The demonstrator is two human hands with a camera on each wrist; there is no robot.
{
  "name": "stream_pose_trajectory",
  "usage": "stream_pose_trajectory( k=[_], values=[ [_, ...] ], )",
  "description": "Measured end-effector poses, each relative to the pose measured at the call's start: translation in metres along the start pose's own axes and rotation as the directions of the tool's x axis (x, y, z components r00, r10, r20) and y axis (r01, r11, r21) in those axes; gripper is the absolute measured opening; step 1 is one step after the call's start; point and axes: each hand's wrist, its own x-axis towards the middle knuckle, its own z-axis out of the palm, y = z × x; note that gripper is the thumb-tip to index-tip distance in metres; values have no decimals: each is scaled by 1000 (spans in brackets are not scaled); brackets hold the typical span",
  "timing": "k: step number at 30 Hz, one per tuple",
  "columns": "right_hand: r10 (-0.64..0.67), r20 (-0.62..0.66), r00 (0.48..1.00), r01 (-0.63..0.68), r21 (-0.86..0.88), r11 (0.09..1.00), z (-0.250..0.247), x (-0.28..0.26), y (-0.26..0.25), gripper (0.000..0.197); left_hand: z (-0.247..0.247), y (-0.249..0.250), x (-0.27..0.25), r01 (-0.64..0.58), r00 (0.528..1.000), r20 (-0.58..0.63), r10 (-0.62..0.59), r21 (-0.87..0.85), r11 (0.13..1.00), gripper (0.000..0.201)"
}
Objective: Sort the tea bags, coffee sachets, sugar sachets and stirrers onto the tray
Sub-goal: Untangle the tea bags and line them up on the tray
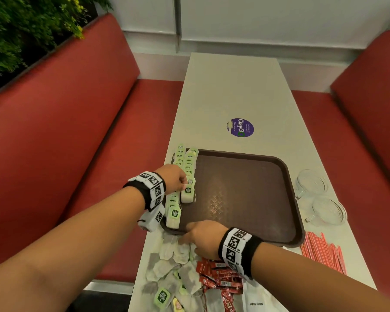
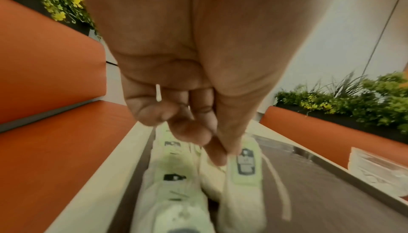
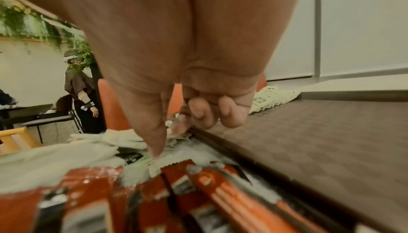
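The tea bags (image 1: 175, 262) are judged light, soft and easily crumpled, with thin strings that can tangle, so each is best taken by its green paper tag or by one edge between thumb and fingertip. Two rows of them (image 1: 185, 174) are already laid overlapping along the left side of the brown tray (image 1: 245, 194), while a loose pile is left on the desk (image 1: 230, 86) just before the tray's near rim. The red coffee sachets (image 1: 221, 275) are heaped beside that pile, and the red stirrers (image 1: 322, 253) lie to the right of the tray.

The left hand (image 1: 172, 179) is held over the inner row, its fingers drawn together and its thumb and forefinger pinching the top of a tagged tea bag (image 2: 245, 161). The right hand (image 1: 203, 239) is lowered onto the loose pile with curled fingers; a bag seems to be pinched beneath the fingertips (image 3: 156, 149), though the blurred wrist view does not settle it.
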Motion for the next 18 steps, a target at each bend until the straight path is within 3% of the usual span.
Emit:
stream_pose_trajectory(
  k=[9,18],
  values=[
    [-46,-46,998,45,-23,999,2,14,-2,40,2,4,44,207,978,-27,-205,122,971,20],
    [-87,-47,995,86,-21,996,0,22,-3,34,18,32,50,199,980,-39,-196,170,965,47]
  ],
)
